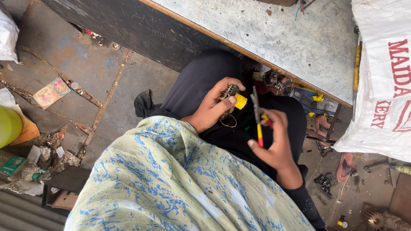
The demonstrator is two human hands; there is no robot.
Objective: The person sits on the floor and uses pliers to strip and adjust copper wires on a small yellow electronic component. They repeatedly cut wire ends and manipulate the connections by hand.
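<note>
Two hands work at the centre of the frame. I see my left hand (214,107) clenched around a small metal part with a yellow cap (240,101), possibly a coil. Just right of it, my right hand (276,143) pinches red-and-yellow-handled pliers (257,115), tips upward, below the grey table (299,42).

left hand (212,107) grips yellow-capped part (236,100) — right (274,141), seemingly pliers (258,117)

Yellow cap (241,102), blue-flecked pale-green cloth (171,184)
</note>
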